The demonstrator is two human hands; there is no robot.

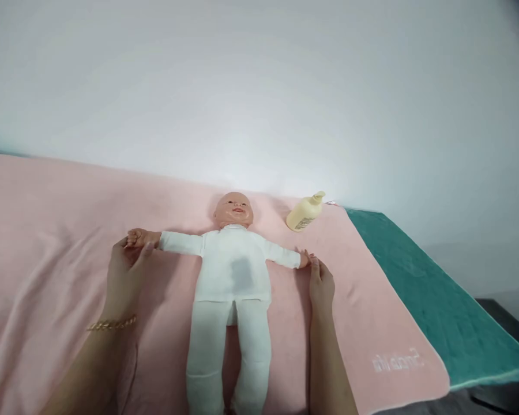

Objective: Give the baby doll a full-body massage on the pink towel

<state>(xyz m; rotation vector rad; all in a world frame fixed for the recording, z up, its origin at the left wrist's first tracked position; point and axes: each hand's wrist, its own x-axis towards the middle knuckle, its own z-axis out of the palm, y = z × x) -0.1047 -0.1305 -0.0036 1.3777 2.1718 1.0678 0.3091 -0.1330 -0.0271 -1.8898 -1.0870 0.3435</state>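
Observation:
A baby doll (231, 271) in white clothes lies on its back on a pink towel (60, 230), head toward the wall and arms spread wide. My left hand (125, 271) has its fingers closed round the doll's hand on the left side. A gold bracelet sits on that wrist. My right hand (320, 282) pinches the doll's other hand at the fingertips. Both doll arms are stretched straight out to the sides.
A cream pump bottle (305, 212) lies on its side on the towel just right of the doll's head. A teal cover (436, 300) shows under the towel on the right. A plain white wall stands behind. Grey floor shows at the far right.

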